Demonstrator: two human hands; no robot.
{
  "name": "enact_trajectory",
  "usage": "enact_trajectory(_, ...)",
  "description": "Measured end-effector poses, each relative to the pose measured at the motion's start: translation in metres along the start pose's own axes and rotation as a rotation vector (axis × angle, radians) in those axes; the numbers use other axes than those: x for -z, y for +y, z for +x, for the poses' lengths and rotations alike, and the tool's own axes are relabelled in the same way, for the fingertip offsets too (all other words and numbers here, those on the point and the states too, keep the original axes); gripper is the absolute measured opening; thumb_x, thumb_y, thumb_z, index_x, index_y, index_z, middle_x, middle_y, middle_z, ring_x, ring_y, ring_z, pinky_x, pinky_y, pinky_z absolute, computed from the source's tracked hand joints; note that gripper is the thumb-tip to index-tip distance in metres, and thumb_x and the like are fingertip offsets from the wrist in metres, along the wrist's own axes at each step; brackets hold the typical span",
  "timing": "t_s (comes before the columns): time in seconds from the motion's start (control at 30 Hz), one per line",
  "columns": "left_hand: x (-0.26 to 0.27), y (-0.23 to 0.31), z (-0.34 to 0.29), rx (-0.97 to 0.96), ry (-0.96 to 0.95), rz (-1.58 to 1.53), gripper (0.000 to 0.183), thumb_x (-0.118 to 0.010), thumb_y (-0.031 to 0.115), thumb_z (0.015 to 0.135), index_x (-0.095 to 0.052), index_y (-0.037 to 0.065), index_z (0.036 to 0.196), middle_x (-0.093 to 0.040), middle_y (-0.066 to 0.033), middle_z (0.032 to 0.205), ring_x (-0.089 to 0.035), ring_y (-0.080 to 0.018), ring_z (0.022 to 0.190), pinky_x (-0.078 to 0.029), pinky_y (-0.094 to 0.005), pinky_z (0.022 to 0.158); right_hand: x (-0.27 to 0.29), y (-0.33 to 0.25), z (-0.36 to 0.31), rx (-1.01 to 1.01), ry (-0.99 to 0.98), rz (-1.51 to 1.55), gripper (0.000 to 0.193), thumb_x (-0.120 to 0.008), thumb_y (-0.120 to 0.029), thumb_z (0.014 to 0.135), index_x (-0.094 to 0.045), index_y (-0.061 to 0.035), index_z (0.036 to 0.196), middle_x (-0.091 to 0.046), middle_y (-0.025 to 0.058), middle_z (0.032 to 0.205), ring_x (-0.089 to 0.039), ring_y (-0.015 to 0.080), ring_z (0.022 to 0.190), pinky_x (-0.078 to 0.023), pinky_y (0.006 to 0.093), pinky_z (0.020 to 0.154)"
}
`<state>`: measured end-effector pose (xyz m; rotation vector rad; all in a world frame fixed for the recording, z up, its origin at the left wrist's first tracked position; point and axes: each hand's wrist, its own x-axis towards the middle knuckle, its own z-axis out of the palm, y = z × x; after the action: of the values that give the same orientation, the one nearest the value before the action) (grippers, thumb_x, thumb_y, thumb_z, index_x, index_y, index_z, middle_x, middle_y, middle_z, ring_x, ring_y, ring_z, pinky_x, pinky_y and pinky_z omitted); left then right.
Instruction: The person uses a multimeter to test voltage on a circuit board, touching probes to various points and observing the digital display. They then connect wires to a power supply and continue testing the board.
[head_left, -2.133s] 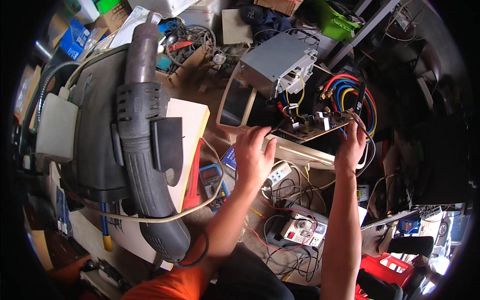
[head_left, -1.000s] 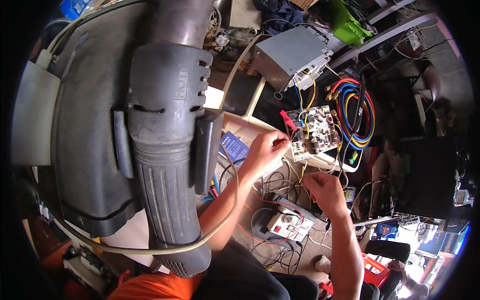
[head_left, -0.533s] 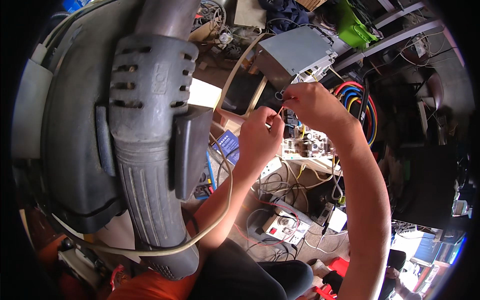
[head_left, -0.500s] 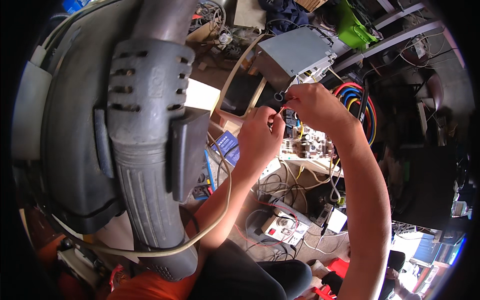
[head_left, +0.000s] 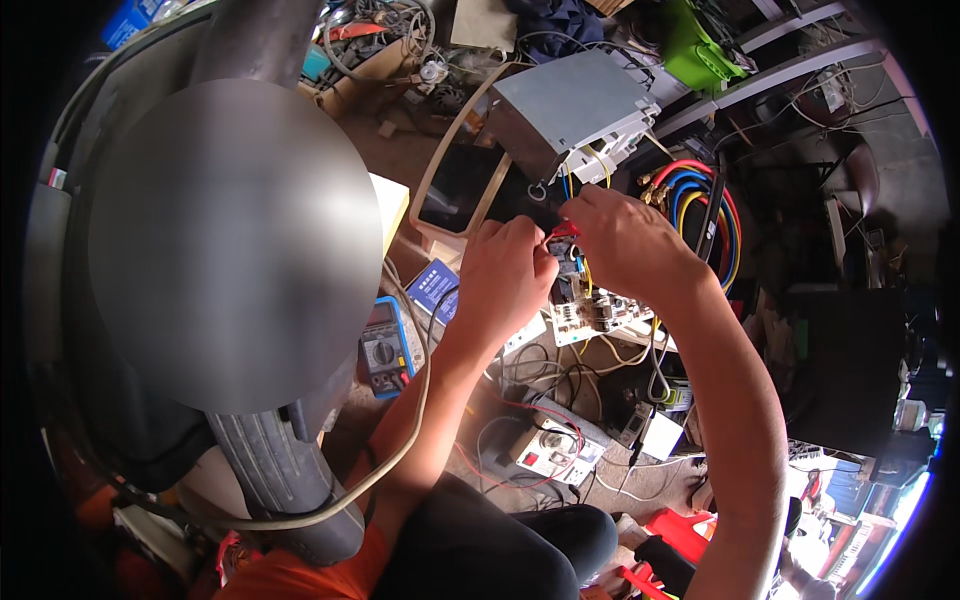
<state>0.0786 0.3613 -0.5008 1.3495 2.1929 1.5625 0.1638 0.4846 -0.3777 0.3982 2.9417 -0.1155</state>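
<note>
My left hand (head_left: 503, 275) and my right hand (head_left: 630, 240) meet above a populated circuit board (head_left: 575, 325). Both have their fingers closed. A small red piece (head_left: 566, 229), perhaps a clip or a wire end, shows at the fingertips of my right hand. The left thumb and fingers pinch close beside it, but what they hold is hidden. Just below the fingertips sit dark block-shaped parts of the board with blue and yellow wires (head_left: 587, 275). Beyond the hands stands a grey metal-cased unit (head_left: 575, 100) with wires at its lower edge.
A large dark blurred shape (head_left: 235, 250) fills the left side. A blue-edged multimeter (head_left: 385, 348) and a blue box (head_left: 435, 290) lie beside my left forearm. Red, blue and yellow hoses (head_left: 735, 225) coil at right. Below are tangled cables and a white panel with a red switch (head_left: 558, 448).
The view has shifted, and more of the multimeter shows. My hands stay close together over the board, slightly lower, and a larger red patch shows between them.
</note>
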Motion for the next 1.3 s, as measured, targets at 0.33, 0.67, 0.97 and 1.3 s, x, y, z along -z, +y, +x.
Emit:
enact_trajectory(0.33, -0.001, 0.013, -0.009, 0.196, 0.012, 0.004, 0.008, -0.067, 0.009, 0.088, -0.063, 0.003, 0.088, -0.068, -0.0129, 0.087, -0.068, -0.0344, 0.08, -0.054, -0.0428, 0.068, -0.005, 0.004, 0.006, -0.067, -0.102, 0.084, 0.014, -0.062, -0.004, 0.082, -0.068, -0.0005, 0.094, -0.067, 0.0163, 0.095, -0.069, 0.0353, 0.095, -0.056, 0.0433, 0.086)
enact_trajectory(0.67, 0.016, 0.014, -0.009, 0.329, -0.031, 0.03, 0.01, -0.067, 0.015, 0.088, -0.072, 0.006, 0.089, -0.071, -0.0148, 0.086, -0.069, -0.0345, 0.078, -0.054, -0.0438, 0.069, -0.004, 0.001, 0.018, -0.217, -0.099, 0.072, 0.02, -0.059, -0.011, 0.094, -0.072, -0.0039, 0.107, -0.07, 0.0169, 0.1, -0.067, 0.0386, 0.098, -0.054, 0.0479, 0.088)
enact_trajectory(0.97, 0.015, 0.014, 0.002, 0.359, -0.078, 0.094, 0.013, -0.065, 0.018, 0.088, -0.072, 0.007, 0.087, -0.071, -0.0131, 0.084, -0.069, -0.0341, 0.08, -0.053, -0.0464, 0.07, -0.005, 0.002, 0.022, -0.22, -0.127, 0.077, 0.021, -0.057, -0.005, 0.089, -0.071, -0.002, 0.103, -0.069, 0.0182, 0.101, -0.068, 0.0388, 0.098, -0.054, 0.0469, 0.089)
enact_trajectory(1.3, 0.012, 0.012, 0.004, 0.35, -0.09, 0.061, 0.013, -0.067, 0.018, 0.087, -0.072, 0.007, 0.086, -0.071, -0.0136, 0.086, -0.068, -0.0341, 0.083, -0.053, -0.0463, 0.072, -0.009, 0.006, 0.017, -0.073, -0.049, 0.022, 0.017, -0.056, 0.0, 0.078, -0.068, 0.0007, 0.09, -0.067, 0.0179, 0.095, -0.07, 0.0367, 0.091, -0.056, 0.0448, 0.084)
